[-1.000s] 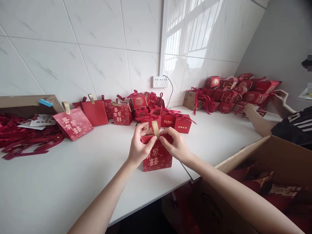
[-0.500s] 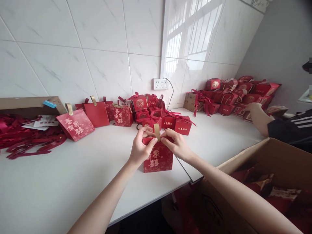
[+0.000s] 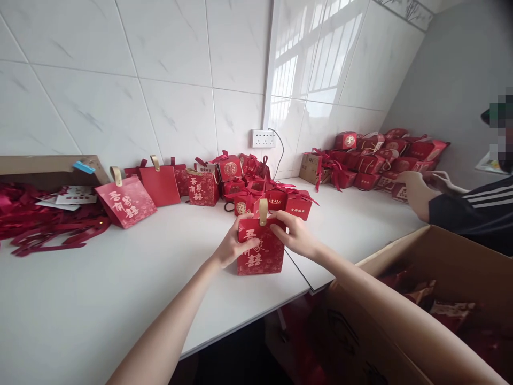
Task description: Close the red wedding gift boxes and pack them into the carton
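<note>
A red gift box [image 3: 266, 259] with pale printed characters stands upright on the white table, near its front edge. From its top rises a gold strap handle [image 3: 263, 212]. My left hand [image 3: 234, 243] grips the box's left side, thumb across the printed front and the other fingers behind. At the upper right edge, my right hand [image 3: 294, 232] pinches the top beside the strap, its fingertips partly behind the box. Both hands are closed on this one box.
More red gift boxes [image 3: 127, 203] stand along the wall, with a larger pile [image 3: 368, 160] at back right. Red ribbons [image 3: 60, 235] lie left. An open cardboard carton [image 3: 385, 251] stands at right, below a co-worker's arm [image 3: 419, 198]. A power strip [image 3: 263, 139] is on the wall.
My left hand has slid from the strap's base down the box's left side. My right hand has shifted slightly at the top edge. The co-worker's arm has moved a little left.
</note>
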`<action>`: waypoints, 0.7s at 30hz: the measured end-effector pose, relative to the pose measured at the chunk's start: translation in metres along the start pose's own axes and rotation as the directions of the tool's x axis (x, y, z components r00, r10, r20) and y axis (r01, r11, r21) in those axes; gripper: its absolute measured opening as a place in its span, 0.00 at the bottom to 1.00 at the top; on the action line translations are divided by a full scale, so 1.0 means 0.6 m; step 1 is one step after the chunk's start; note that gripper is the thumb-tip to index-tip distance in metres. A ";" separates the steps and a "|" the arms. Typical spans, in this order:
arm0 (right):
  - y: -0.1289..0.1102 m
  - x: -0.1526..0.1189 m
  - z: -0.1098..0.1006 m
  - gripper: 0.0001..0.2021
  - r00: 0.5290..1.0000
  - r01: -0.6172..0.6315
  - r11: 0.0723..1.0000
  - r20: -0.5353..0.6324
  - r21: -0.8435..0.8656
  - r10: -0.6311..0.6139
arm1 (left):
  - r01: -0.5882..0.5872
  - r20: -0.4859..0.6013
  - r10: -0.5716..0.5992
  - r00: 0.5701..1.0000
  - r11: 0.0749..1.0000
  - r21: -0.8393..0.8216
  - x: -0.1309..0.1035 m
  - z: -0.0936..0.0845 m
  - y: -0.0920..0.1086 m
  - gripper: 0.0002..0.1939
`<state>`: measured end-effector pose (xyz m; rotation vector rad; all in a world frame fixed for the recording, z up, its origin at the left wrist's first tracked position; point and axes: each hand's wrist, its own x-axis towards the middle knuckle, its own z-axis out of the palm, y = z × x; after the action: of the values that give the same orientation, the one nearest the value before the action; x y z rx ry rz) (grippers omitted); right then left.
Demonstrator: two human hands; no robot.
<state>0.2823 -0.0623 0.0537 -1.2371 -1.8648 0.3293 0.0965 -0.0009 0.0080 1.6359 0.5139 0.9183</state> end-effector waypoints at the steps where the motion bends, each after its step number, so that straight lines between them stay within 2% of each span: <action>1: 0.006 -0.001 -0.007 0.08 0.998 -0.048 0.999 -0.041 -0.009 0.048 | 0.035 0.033 -0.035 0.999 0.999 -0.003 0.001 -0.005 -0.007 0.31; 3: 0.022 -0.005 -0.022 0.07 0.973 -0.154 0.983 -0.158 0.101 0.168 | 0.068 0.049 -0.069 0.996 0.998 0.016 0.003 -0.008 -0.018 0.33; 5: 0.039 -0.013 -0.035 0.07 0.927 -0.194 0.908 -0.233 0.370 0.293 | 0.041 0.023 -0.042 0.999 0.998 0.039 0.004 -0.002 -0.022 0.34; 7: 0.053 -0.026 -0.042 0.08 0.893 -0.164 0.744 -0.224 0.648 0.391 | -0.063 -0.080 0.071 0.994 0.993 0.102 0.002 0.013 -0.016 0.35; 8: 0.058 -0.033 -0.043 0.09 0.883 -0.144 0.651 -0.201 0.745 0.425 | -0.133 -0.148 0.158 0.976 0.977 0.169 0.001 0.023 -0.010 0.36; 10: 0.065 -0.050 -0.042 0.12 0.870 -0.116 0.495 -0.153 0.861 0.470 | -0.261 -0.243 0.347 0.906 0.909 0.325 -0.004 0.040 0.005 0.37; 12: 0.065 -0.066 -0.040 0.13 0.859 -0.137 0.384 -0.083 0.913 0.504 | -0.346 -0.261 0.462 0.848 0.854 0.388 -0.009 0.053 0.017 0.39; 13: 0.063 -0.073 -0.040 0.12 0.848 -0.185 0.349 -0.030 0.919 0.529 | -0.367 -0.262 0.467 0.845 0.861 0.353 -0.011 0.056 0.022 0.39; 14: 0.060 -0.080 -0.041 0.10 0.825 -0.259 0.320 0.037 0.911 0.563 | -0.368 -0.262 0.438 0.860 0.887 0.278 -0.012 0.058 0.026 0.37; 15: 0.055 -0.087 -0.043 0.09 0.786 -0.349 0.287 0.112 0.892 0.609 | -0.346 -0.257 0.385 0.886 0.920 0.184 -0.013 0.058 0.030 0.35; 17: 0.041 -0.099 -0.045 0.05 0.669 -0.511 0.195 0.246 0.837 0.702 | -0.276 -0.229 0.274 0.934 0.961 0.024 -0.016 0.057 0.037 0.28; 19: 0.027 -0.109 -0.046 0.06 0.570 -0.578 0.087 0.325 0.812 0.755 | -0.255 -0.206 0.247 0.947 0.967 -0.014 -0.020 0.056 0.043 0.21; 21: 0.016 -0.119 -0.047 0.07 0.528 -0.580 0.020 0.357 0.814 0.770 | -0.282 -0.198 0.283 0.939 0.959 0.029 -0.023 0.055 0.048 0.17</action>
<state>0.3206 -0.1247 0.0286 -1.1777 -0.4366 1.4903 0.1102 -0.0394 0.0294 1.6531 0.4199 1.3063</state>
